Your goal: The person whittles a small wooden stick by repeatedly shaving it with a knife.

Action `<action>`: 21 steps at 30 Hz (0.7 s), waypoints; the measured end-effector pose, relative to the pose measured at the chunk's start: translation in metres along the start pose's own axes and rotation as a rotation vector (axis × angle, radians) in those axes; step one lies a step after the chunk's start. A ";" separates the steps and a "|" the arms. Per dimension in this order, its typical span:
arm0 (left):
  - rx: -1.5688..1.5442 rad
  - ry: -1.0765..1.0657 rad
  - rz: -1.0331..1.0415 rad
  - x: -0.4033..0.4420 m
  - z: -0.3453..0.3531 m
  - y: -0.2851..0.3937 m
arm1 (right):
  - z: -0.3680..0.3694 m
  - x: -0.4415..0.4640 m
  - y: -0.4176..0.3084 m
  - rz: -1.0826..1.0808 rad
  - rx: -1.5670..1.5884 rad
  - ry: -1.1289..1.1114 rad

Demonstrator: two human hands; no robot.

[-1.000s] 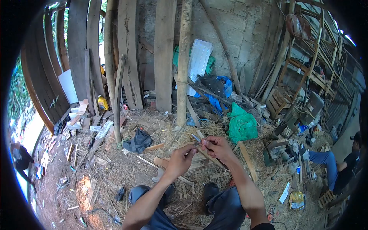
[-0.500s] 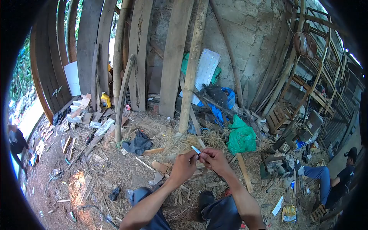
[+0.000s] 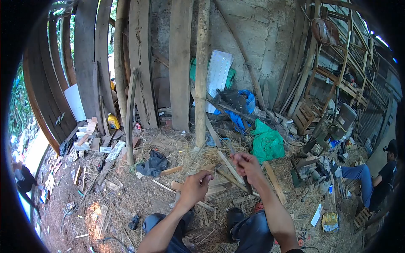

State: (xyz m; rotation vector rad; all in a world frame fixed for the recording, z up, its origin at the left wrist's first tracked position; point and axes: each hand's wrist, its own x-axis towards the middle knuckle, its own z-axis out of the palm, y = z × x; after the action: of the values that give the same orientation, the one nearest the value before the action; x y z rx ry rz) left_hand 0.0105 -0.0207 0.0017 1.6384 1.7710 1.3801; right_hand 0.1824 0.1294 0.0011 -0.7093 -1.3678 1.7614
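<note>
Two grips, apart likely for clearance: left hand (image 3: 195, 186) pinches a small piece (image 3: 217, 166), right hand (image 3: 249, 167) a slender tool (image 3: 248, 184).

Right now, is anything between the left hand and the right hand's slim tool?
Only the small piece in the left hand pokes into the gap; nothing else visible stands before the slim tool in the right hand.

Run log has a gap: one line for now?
left hand: hold unclear; right hand: holds slim tool; hands apart; green sack: on ground
</note>
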 end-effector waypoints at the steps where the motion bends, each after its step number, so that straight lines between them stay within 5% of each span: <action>1: 0.023 -0.016 -0.028 -0.002 0.001 -0.001 | 0.013 -0.011 -0.003 0.069 -0.029 -0.020; 4: -0.025 -0.030 -0.058 0.000 0.004 -0.005 | 0.022 -0.014 0.009 0.156 -0.074 -0.109; 13: -0.171 -0.095 0.032 -0.004 -0.009 -0.025 | -0.068 0.016 0.000 0.064 0.224 0.306; 16: -0.321 -0.131 -0.245 0.001 -0.011 -0.033 | -0.063 0.007 0.003 0.016 0.187 0.274; 21: -0.411 -0.131 -0.296 0.015 0.015 -0.027 | 0.028 -0.012 0.022 0.015 -0.067 -0.213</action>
State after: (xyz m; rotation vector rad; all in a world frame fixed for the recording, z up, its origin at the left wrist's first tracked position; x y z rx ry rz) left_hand 0.0040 0.0026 -0.0221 1.1705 1.4624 1.3515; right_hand 0.1604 0.1021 -0.0133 -0.5812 -1.5727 1.8524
